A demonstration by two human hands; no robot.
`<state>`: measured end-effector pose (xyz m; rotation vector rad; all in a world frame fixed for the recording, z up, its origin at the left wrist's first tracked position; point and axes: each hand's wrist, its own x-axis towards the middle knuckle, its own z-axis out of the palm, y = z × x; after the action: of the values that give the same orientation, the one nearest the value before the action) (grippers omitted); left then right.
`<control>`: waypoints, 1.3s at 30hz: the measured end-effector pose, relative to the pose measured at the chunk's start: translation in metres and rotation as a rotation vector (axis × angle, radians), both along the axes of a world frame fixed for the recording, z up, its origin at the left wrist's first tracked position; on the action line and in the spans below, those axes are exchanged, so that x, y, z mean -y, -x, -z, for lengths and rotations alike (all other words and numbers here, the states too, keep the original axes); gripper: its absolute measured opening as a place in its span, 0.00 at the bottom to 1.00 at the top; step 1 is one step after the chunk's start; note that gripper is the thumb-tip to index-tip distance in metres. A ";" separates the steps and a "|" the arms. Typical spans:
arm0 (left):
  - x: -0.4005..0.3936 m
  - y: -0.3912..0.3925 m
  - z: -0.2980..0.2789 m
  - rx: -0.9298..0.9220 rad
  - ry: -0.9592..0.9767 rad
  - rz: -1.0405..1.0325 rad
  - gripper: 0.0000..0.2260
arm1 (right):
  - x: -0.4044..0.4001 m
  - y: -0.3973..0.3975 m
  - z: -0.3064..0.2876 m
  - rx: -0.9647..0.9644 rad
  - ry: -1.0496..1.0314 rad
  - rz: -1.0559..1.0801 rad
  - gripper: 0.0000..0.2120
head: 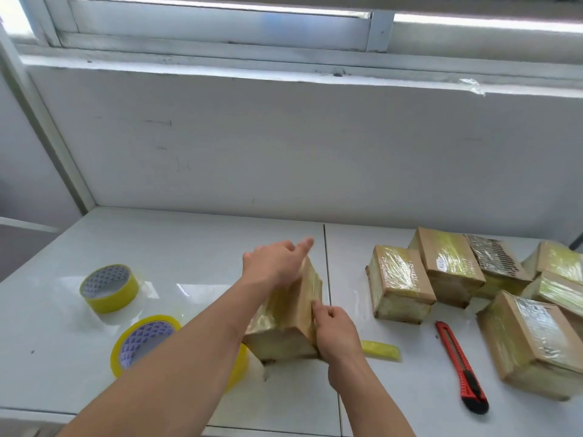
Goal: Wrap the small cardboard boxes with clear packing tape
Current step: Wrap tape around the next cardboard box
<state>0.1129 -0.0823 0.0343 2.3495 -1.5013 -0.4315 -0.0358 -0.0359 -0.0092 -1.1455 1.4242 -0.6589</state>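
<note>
Cardboard box [285, 310] is standing on counter [176, 247], w/ left hand [274, 263] lying flat on its top, grip released; right hand [334, 329] is pinching its near-right edge. Tape roll [142, 342] is lying left of box.

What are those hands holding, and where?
A taped box. The left hand presses flat on its top far end; the right hand grips its near right edge with curled fingers.
</note>
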 end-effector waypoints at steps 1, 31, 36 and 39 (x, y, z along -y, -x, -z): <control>-0.004 0.003 0.004 0.162 -0.029 0.049 0.33 | -0.003 0.002 0.007 0.011 -0.051 0.012 0.17; 0.024 -0.005 0.036 0.261 -0.205 0.202 0.36 | -0.011 -0.019 -0.014 -0.851 0.369 -0.390 0.36; 0.016 -0.014 0.030 0.058 -0.076 0.119 0.31 | -0.011 -0.012 -0.014 -0.806 0.373 -0.377 0.36; -0.008 -0.028 0.036 -0.423 0.065 -0.083 0.27 | -0.010 -0.007 -0.010 -0.760 0.381 -0.346 0.33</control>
<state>0.1406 -0.0742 -0.0020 2.0912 -1.1962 -0.7873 -0.0284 -0.0256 0.0006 -2.0354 1.6875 -0.2450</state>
